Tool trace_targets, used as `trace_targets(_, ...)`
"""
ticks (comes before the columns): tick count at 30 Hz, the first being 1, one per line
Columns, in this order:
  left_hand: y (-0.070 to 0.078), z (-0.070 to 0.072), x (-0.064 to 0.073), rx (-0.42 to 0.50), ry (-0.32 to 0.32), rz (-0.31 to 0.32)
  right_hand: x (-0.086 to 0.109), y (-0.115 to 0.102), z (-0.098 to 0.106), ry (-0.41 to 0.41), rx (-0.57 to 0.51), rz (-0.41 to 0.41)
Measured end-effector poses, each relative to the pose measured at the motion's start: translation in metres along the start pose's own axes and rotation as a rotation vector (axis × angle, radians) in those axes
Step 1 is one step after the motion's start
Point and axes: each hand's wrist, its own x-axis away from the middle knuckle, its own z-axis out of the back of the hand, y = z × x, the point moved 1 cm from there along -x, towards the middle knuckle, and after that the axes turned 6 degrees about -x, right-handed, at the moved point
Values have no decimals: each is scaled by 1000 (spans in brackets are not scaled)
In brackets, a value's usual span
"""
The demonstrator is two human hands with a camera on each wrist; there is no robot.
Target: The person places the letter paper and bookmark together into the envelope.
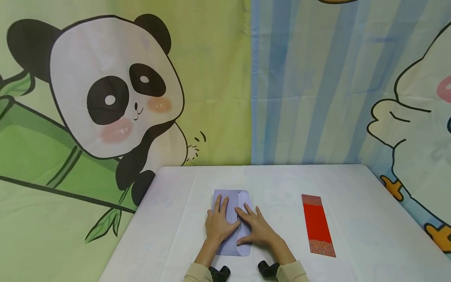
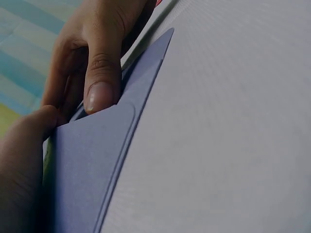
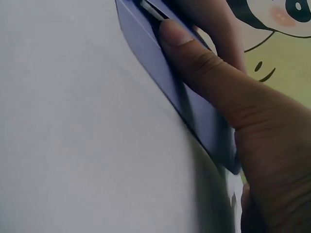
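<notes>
A lavender paper envelope (image 1: 229, 248) lies on the white table, its narrow flap strip (image 1: 241, 196) running along the right side. Flat across its left part rests my left hand (image 1: 219, 226), fingers spread and the thumb reaching toward the flap's edge. My right hand (image 1: 260, 230) touches the flap side, its fingers spread and fairly straight. In the left wrist view, the right thumb (image 2: 101, 92) presses at the envelope's (image 2: 95, 155) opening edge. The right wrist view shows that thumb (image 3: 187, 46) on the envelope (image 3: 146, 51), with the left hand partly hidden behind.
To the right on the white table (image 1: 366, 219) lies a red paper strip (image 1: 318, 225) with patterned ends. Black wrist cameras (image 1: 220, 273) sit at both cuffs. Behind the table hang a panda-printed curtain (image 1: 218, 78) and a blue striped curtain (image 1: 317, 78).
</notes>
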Motion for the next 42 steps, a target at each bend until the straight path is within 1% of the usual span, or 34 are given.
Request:
trace_targets(2, 0, -1, 0, 8, -3, 5, 5, 2, 5, 14, -32, -12)
trace_targets(4, 0, -2, 1, 8, -11, 9, 13, 4, 13, 66, -84, -14)
trace_targets(5, 0, -2, 1, 12, -13, 10, 17, 6, 19, 107, -101, -19)
trace_targets(7, 0, -2, 1, 16, -16, 11, 27, 11, 34, 216, -99, -11)
trace_targets(9, 0, -2, 0, 24, -14, 11, 39, 20, 52, 347, -36, -13)
trace_targets(10, 0, -1, 0, 32, -10, 11, 47, 25, 61, 408, 19, -35)
trace_targets(12, -1, 0, 0, 44, -8, 13, 63, 36, 79, 512, 129, -128)
trace_targets(13, -1, 1, 0, 47, -8, 14, 71, 41, 86, 549, 177, -196)
trace_targets(15, -1, 1, 0, 49, -11, 16, 89, 52, 98, 575, 240, -363)
trace_targets(16, -2, 1, 1, 49, -14, 19, 98, 57, 101, 569, 260, -450)
trace_targets(18, -3, 2, 1, 50, -18, 22, 113, 65, 104, 528, 253, -604)
trace_targets(20, -3, 2, 1, 49, -19, 24, 124, 72, 103, 464, 246, -699)
trace_targets(21, -3, 2, 1, 50, -20, 25, 128, 75, 103, 442, 235, -724)
trace_targets(24, -2, 1, 1, 52, -24, 25, 133, 79, 100, 403, 218, -740)
trace_targets(30, -1, 0, 0, 51, -42, 34, 134, 79, 100, 399, 211, -750)
trace_targets(33, 0, 1, 1, 57, -40, 33, 134, 78, 101, 404, 204, -747)
trace_targets(37, 1, 3, 1, 58, -32, 27, 133, 79, 102, 449, 209, -707)
trace_targets(42, 1, 3, 1, 55, -11, 22, 131, 80, 100, 564, 167, -639)
